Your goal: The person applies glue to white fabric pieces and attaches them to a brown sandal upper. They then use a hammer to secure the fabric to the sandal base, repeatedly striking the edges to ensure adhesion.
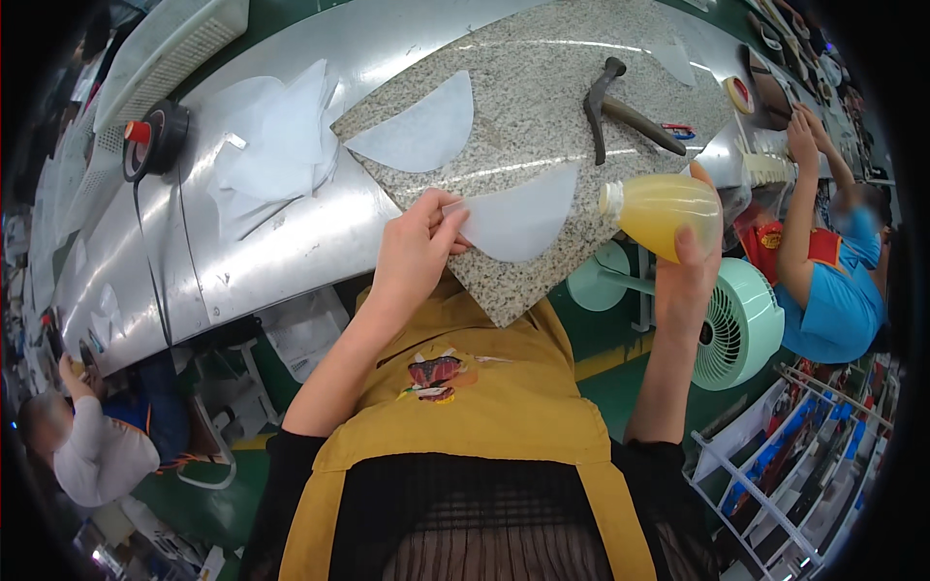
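Note:
My left hand (423, 242) pinches the left tip of a white half-moon sheet (518, 215), which lies on a speckled stone slab (504, 286). In my right hand (690, 254) is a squeeze bottle (664, 211) of yellow liquid, tipped on its side with its pale nozzle end toward the sheet's right edge. The nozzle looks close to the sheet; whether they touch I cannot tell. A second half-moon sheet (417, 124) rests farther back on the slab. To its right lies a hammer (625, 111) with a dark head.
Loose white sheets (276, 136) are heaped on the metal table (242, 271) at left, near a black round device (160, 136) with a cord. A tape roll (739, 95) sits far right. A green fan (741, 324) stands beside my right arm. Other people work at both sides.

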